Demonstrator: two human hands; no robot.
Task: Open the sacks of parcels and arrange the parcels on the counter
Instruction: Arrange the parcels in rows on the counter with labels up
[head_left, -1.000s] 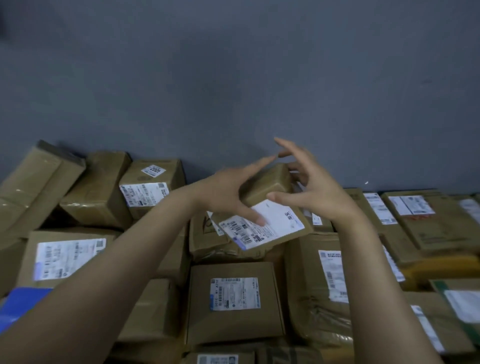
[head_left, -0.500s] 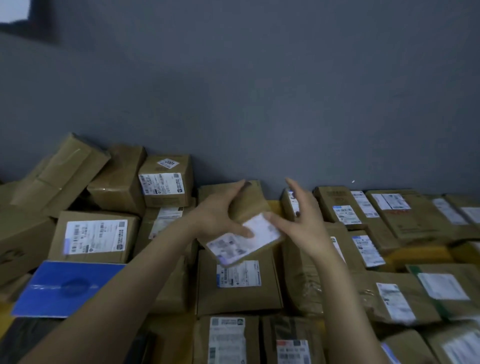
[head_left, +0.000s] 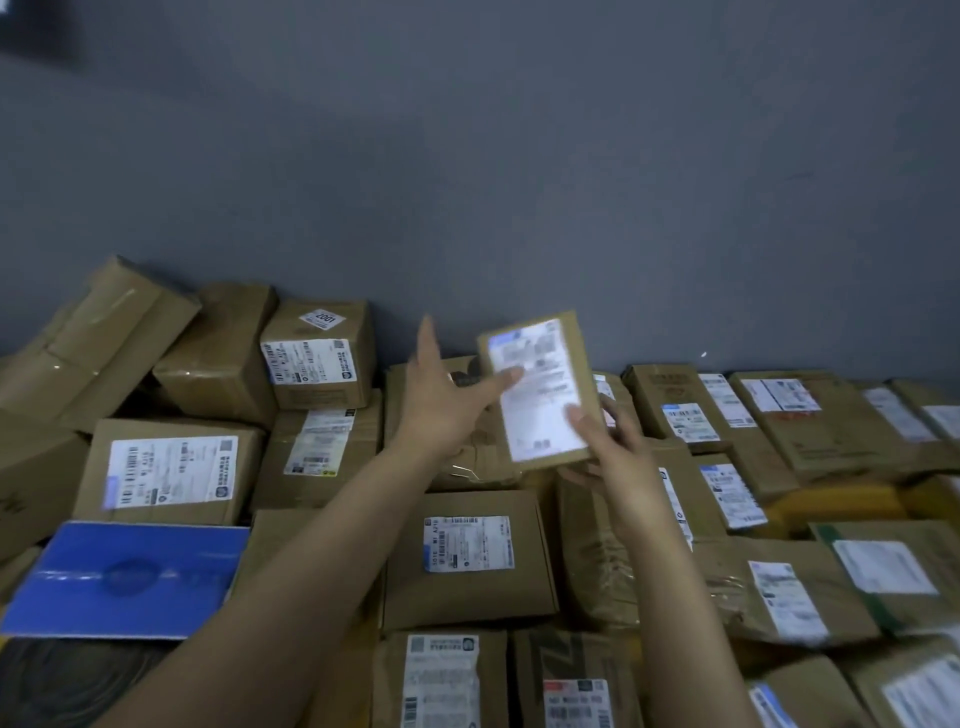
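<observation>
A small flat brown parcel (head_left: 540, 387) with a white label stands upright in the air above the pile, near the grey wall. My right hand (head_left: 610, 452) grips its lower right corner, thumb on the label and fingers behind. My left hand (head_left: 441, 402) is beside the parcel's left edge with its fingers stretched upward; only the thumb tip rests on the label. Below lie many brown cardboard parcels (head_left: 467, 558) packed side by side, labels up. No sack is in view.
Taller boxes (head_left: 317, 353) are stacked against the wall (head_left: 519, 182) at the back left. A flat blue parcel (head_left: 124, 579) lies at the front left. Flatter labelled parcels (head_left: 789, 415) fill the right side. A yellow surface (head_left: 841, 499) shows between some of them.
The small parcel has been turned from lying tilted to upright and lifted up and right toward the wall. My left hand has opened off it, while my right hand keeps hold.
</observation>
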